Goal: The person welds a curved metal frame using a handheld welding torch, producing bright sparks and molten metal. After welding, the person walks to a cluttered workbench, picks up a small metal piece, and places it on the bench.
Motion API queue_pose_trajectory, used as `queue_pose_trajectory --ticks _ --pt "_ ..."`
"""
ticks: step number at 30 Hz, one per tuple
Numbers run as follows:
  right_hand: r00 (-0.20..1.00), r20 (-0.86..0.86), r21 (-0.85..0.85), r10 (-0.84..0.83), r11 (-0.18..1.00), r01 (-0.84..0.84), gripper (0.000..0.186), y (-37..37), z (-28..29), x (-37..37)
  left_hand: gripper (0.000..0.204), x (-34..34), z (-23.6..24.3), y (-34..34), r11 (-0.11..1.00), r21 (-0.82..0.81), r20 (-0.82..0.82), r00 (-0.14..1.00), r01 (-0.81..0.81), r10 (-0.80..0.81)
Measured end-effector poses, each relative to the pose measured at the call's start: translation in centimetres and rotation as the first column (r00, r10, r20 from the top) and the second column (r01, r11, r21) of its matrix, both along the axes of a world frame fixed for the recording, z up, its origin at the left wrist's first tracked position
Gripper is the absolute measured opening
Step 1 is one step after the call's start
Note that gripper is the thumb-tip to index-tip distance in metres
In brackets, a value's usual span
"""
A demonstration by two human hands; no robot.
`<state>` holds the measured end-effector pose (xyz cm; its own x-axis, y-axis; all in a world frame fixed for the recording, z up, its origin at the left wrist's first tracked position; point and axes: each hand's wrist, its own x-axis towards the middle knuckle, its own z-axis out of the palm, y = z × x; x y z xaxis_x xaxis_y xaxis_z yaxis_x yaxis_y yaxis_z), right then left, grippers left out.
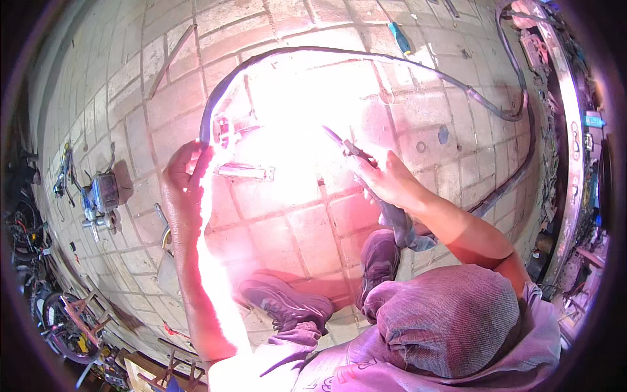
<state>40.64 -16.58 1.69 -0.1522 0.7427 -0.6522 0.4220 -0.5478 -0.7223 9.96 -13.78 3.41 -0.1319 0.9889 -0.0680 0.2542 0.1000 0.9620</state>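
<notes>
White glare from a welding arc (pixel 304 121) washes out the middle of the paved floor. My right hand (pixel 385 178) is wrapped round a dark welding electrode holder (pixel 358 151), whose tip points up and left into the glare. On the left, my left hand (pixel 185 168) has its fingers curled where a black cable (pixel 287 50) comes down; what they grip is hard to make out. Close beside it are a small reddish metal piece (pixel 225 132) and a flat metal strip (pixel 245 172). The work at the arc itself is hidden by brightness.
A blue-handled screwdriver (pixel 398 38) and a thin metal bar (pixel 173 62) lie farther off. Left stands a blue boxy device (pixel 103 193). A long metal beam (pixel 569 98) edges the right side. My shoes (pixel 287 300) are close below, and a wheel (pixel 68 326) is lower left.
</notes>
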Motion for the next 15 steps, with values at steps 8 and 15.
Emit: queue_pose_trajectory --ticks 8,15 --pt "0.999 -0.034 0.053 -0.033 0.998 0.035 0.042 0.11 -0.43 -0.14 0.019 0.26 0.67 -0.13 0.999 -0.025 -0.089 0.996 0.021 -0.023" --pt "1.0 0.01 0.034 0.002 0.999 -0.002 0.044 0.23 -0.11 -0.09 0.02 -0.14 0.44 -0.1 1.0 -0.024 -0.184 0.983 0.008 -0.013"
